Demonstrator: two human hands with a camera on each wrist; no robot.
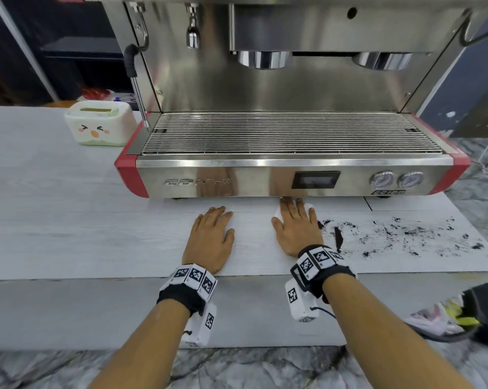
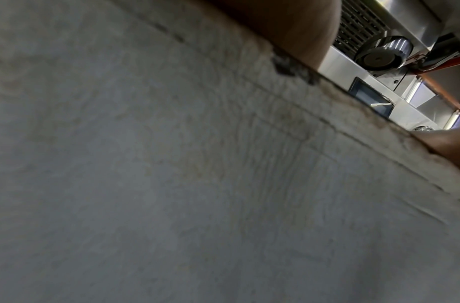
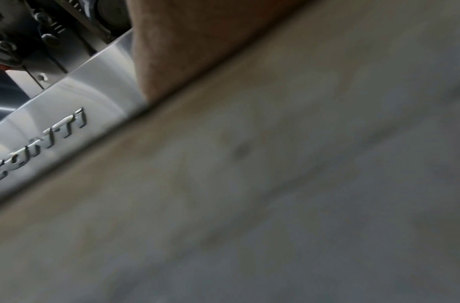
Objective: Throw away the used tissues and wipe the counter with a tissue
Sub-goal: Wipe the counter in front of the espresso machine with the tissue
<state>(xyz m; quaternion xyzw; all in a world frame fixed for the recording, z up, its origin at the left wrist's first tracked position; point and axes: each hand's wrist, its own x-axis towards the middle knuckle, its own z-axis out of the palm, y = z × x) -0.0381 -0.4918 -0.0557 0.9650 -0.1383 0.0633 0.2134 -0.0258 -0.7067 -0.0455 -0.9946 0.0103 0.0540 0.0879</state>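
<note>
My right hand (image 1: 294, 220) lies flat, fingers straight, pressing a white tissue (image 1: 277, 212) onto the pale wood-grain counter (image 1: 69, 220) just in front of the espresso machine. Only the tissue's edges show around the fingers. Dark coffee grounds (image 1: 400, 234) are smeared across the counter to the right of that hand. My left hand (image 1: 213, 231) rests flat and empty on the counter beside it. Both wrist views show blurred counter close up, with part of a hand (image 3: 187, 41) and the machine's front.
A steel and red espresso machine (image 1: 287, 175) fills the back. A white tissue box (image 1: 98, 126) with a cartoon face stands at its left. A black bin (image 1: 458, 321) lined with a bag and holding crumpled waste sits low at the right, below the counter's edge.
</note>
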